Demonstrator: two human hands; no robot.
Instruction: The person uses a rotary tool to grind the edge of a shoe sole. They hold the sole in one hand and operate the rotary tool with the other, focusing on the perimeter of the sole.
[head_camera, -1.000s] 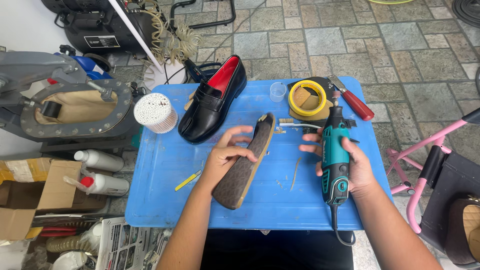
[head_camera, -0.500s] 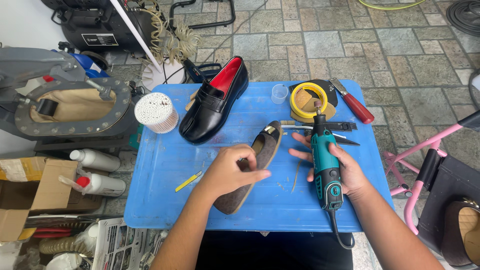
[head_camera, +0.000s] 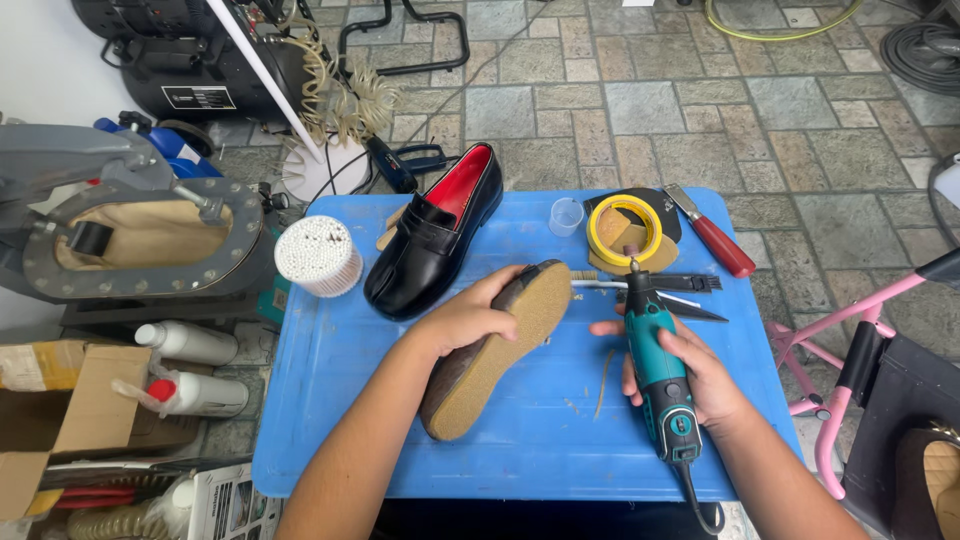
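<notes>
Resting sole-up at frame centre, tan-soled shoe (head_camera: 495, 352) grasped by left hand (head_camera: 462, 318); teal rotary tool (head_camera: 655, 365) clenched in right hand (head_camera: 700, 375), lower right; black loafer (head_camera: 435, 232) above.

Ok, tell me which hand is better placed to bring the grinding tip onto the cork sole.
Right. The right hand grips the teal rotary tool, its tip beside the upturned sole; the left hand is occupied holding that shoe.
</notes>
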